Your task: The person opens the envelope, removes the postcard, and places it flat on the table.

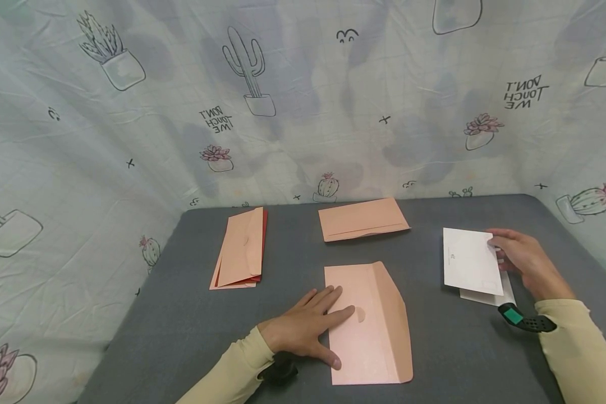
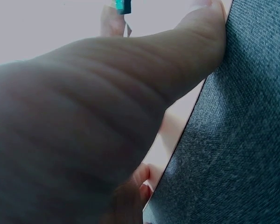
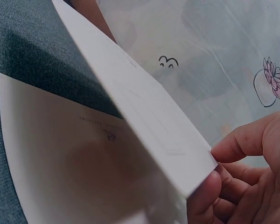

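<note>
A pink envelope [image 1: 358,348] lies on the grey table with its flap [image 1: 391,325] folded out to the right. My left hand [image 1: 310,325] rests on its left part, fingers spread. In the left wrist view the thumb [image 2: 196,42] lies along the envelope's edge. At the right side, my right hand [image 1: 527,261] pinches a white card [image 1: 472,261] by its edge between thumb and fingers. The card is raised and tilted over another white card [image 3: 60,154], which lies on the table and is partly hidden.
Several pink envelopes [image 1: 242,247] lie stacked at the back left, with red showing at their edges. One more closed pink envelope [image 1: 363,220] lies at the back middle. A white printed curtain [image 1: 303,101] hangs behind the grey table [image 1: 283,252] and along its sides.
</note>
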The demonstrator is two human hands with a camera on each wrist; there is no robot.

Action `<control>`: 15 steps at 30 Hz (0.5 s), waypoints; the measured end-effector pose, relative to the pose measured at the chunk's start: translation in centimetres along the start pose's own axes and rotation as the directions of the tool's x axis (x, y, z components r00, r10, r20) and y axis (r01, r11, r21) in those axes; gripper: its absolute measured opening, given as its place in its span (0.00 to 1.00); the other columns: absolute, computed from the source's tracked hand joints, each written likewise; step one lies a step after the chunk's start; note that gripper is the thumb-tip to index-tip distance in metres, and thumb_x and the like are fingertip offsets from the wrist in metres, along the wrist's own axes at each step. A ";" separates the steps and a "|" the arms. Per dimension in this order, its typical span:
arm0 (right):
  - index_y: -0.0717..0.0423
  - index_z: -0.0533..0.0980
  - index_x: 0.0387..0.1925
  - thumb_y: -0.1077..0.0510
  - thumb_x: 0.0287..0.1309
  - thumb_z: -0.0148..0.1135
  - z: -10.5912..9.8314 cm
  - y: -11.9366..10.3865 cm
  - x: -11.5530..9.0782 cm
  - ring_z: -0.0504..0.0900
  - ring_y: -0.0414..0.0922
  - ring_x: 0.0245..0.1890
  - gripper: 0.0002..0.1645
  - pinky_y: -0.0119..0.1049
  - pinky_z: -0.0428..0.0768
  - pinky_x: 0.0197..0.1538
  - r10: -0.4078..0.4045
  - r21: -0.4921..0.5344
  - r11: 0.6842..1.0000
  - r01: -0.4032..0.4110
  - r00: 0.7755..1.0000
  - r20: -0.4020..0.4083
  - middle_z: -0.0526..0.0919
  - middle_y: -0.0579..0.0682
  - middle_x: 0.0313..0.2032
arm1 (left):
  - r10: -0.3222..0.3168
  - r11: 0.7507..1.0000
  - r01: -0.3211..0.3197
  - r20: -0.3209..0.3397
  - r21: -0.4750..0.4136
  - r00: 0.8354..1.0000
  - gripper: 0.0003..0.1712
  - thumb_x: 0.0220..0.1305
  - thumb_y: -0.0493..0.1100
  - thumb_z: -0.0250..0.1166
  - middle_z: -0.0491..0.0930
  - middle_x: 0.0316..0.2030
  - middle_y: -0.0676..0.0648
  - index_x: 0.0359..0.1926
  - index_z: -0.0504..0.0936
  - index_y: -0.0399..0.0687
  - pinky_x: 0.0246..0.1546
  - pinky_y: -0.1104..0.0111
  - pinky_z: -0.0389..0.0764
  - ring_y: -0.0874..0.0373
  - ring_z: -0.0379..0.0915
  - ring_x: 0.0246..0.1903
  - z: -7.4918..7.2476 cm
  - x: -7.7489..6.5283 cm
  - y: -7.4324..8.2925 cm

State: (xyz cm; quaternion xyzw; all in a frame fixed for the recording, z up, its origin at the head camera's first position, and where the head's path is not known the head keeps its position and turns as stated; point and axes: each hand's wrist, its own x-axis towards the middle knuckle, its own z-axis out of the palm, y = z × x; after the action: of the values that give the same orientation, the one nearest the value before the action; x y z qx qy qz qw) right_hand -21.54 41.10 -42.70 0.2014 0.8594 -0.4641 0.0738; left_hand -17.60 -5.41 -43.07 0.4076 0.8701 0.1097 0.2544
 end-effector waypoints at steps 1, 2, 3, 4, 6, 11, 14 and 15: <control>0.67 0.55 0.76 0.45 0.77 0.40 0.0 0.0 0.0 0.73 0.51 0.46 0.38 0.31 0.79 0.33 0.001 0.000 1.000 -0.001 1.000 -0.001 0.68 0.68 0.60 | 0.000 1.000 0.000 0.000 0.001 1.000 0.59 0.55 0.68 0.72 0.35 0.83 0.48 0.81 0.50 0.67 0.80 0.48 0.39 0.51 0.29 0.82 0.0 0.0 0.0; 0.67 0.55 0.76 0.45 0.77 0.40 0.0 0.1 0.0 0.73 0.51 0.46 0.38 0.31 0.79 0.33 0.001 0.000 1.000 -0.001 1.000 -0.001 0.68 0.68 0.60 | 0.001 1.000 -0.001 -0.001 0.003 1.000 0.59 0.55 0.68 0.72 0.35 0.83 0.48 0.81 0.50 0.67 0.80 0.48 0.39 0.51 0.29 0.82 0.0 0.0 0.0; 0.67 0.55 0.76 0.45 0.77 0.40 0.0 0.1 0.0 0.73 0.49 0.45 0.38 0.32 0.79 0.33 -0.001 -0.001 1.000 0.001 1.000 -0.001 0.68 0.67 0.60 | 0.001 1.000 -0.001 -0.001 0.004 1.000 0.59 0.55 0.68 0.72 0.35 0.83 0.48 0.81 0.50 0.67 0.80 0.48 0.39 0.51 0.29 0.82 0.0 0.0 0.0; 0.67 0.55 0.76 0.45 0.77 0.40 0.0 0.1 0.0 0.73 0.48 0.44 0.38 0.32 0.79 0.33 -0.004 -0.003 1.000 0.004 1.000 0.000 0.68 0.67 0.59 | 0.002 1.000 -0.002 -0.002 0.006 1.000 0.59 0.55 0.68 0.72 0.35 0.83 0.48 0.81 0.50 0.67 0.80 0.48 0.39 0.51 0.29 0.82 0.0 0.0 0.0; 0.67 0.55 0.76 0.46 0.77 0.40 0.0 0.2 0.0 0.73 0.47 0.43 0.38 0.32 0.80 0.33 -0.007 -0.003 1.000 0.007 1.000 0.001 0.68 0.67 0.59 | 0.003 1.000 -0.003 -0.005 0.012 1.000 0.59 0.54 0.68 0.72 0.35 0.83 0.47 0.81 0.51 0.67 0.80 0.48 0.39 0.51 0.29 0.82 0.0 0.0 0.0; 0.66 0.55 0.76 0.44 0.76 0.42 0.1 0.3 0.2 0.74 0.46 0.42 0.39 0.32 0.78 0.33 0.010 0.000 1.000 -0.010 1.000 -0.005 0.71 0.65 0.57 | 0.006 1.000 -0.006 -0.009 0.012 1.000 0.59 0.54 0.68 0.72 0.35 0.83 0.47 0.81 0.51 0.66 0.80 0.48 0.39 0.50 0.30 0.82 0.0 -0.1 0.0; 0.66 0.56 0.75 0.43 0.76 0.43 0.2 0.4 0.2 0.75 0.44 0.40 0.40 0.33 0.78 0.32 0.005 -0.009 1.000 -0.005 1.000 -0.007 0.72 0.63 0.56 | 0.007 1.000 -0.007 -0.005 0.007 1.000 0.59 0.55 0.68 0.72 0.35 0.83 0.48 0.81 0.51 0.66 0.80 0.48 0.39 0.50 0.29 0.82 0.0 -0.1 0.0; 0.67 0.56 0.75 0.43 0.76 0.43 0.3 0.5 0.2 0.75 0.43 0.39 0.40 0.33 0.78 0.32 0.000 -0.012 1.000 0.000 1.000 -0.006 0.72 0.64 0.56 | 0.008 1.000 -0.008 -0.005 0.006 1.000 0.59 0.55 0.68 0.72 0.35 0.83 0.48 0.81 0.51 0.66 0.80 0.48 0.39 0.50 0.29 0.82 0.0 -0.1 0.0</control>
State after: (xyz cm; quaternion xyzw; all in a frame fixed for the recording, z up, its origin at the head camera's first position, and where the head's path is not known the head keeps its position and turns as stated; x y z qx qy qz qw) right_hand -21.59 41.17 -43.28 0.2024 0.8624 -0.4582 0.0727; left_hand -17.52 -5.49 -43.03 0.4116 0.8695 0.1091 0.2505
